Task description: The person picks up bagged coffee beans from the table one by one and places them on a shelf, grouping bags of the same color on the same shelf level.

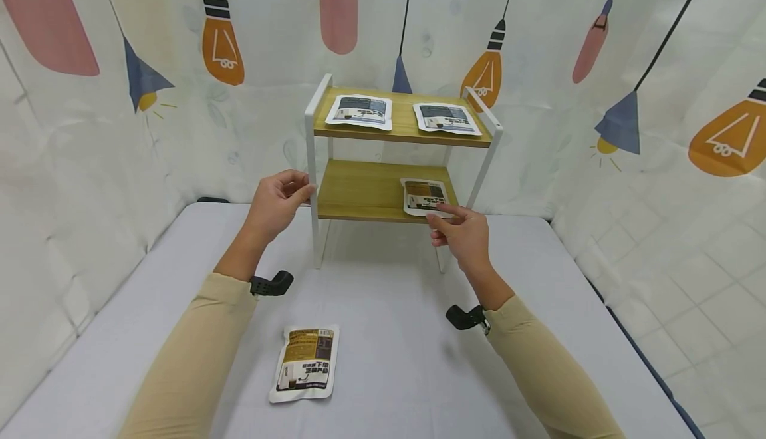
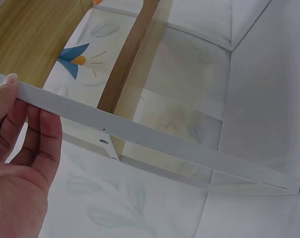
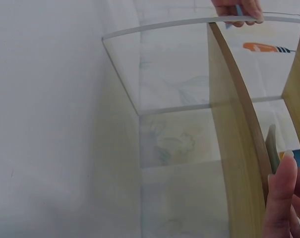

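A small two-tier rack has wooden boards and white metal legs. My left hand (image 1: 277, 201) grips its left front upright (image 2: 154, 139), thumb on one side and fingers on the other. On the right of the lower board (image 1: 359, 189) lies a white foil pouch (image 1: 423, 193) with a brown and black label. My right hand (image 1: 465, 234) pinches its front right corner between thumb and forefinger. The right wrist view shows the thumb (image 3: 281, 186) by the board's front edge; the other fingers are partly hidden. Two similar pouches, one left (image 1: 360, 112) and one right (image 1: 447, 118), lie on the top board.
Another brown-labelled pouch (image 1: 305, 364) lies on the white tabletop (image 1: 383, 346) near the front, between the forearms. Behind the rack hangs a pale backdrop (image 1: 269, 113) printed with lamps. Each wrist wears a black camera strap.
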The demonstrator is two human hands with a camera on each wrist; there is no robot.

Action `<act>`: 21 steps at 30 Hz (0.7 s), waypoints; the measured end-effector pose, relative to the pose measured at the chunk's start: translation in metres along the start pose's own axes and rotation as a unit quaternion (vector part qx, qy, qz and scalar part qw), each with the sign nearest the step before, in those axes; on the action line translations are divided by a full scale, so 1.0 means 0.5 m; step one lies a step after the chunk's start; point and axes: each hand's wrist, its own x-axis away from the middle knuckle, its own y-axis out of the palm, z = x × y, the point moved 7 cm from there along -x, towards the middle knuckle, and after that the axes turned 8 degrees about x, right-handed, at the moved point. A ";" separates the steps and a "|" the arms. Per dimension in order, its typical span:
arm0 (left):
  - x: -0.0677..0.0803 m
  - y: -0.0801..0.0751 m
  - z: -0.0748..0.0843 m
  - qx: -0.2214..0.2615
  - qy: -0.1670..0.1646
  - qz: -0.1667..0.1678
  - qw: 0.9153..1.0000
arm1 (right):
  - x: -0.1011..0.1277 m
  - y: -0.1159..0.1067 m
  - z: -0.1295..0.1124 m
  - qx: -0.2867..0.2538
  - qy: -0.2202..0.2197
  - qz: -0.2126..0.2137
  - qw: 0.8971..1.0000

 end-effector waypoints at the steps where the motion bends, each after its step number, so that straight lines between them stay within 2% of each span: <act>1: 0.000 0.000 0.000 0.001 0.000 0.001 1.000 | 0.000 0.000 -0.001 0.001 0.000 0.001 1.000; 8: 0.000 -0.001 -0.001 0.002 0.002 0.009 1.000 | 0.002 -0.001 -0.002 0.002 0.004 0.009 1.000; 21: 0.001 -0.001 0.001 0.004 0.004 0.000 1.000 | 0.008 -0.002 -0.005 -0.020 -0.023 0.012 0.999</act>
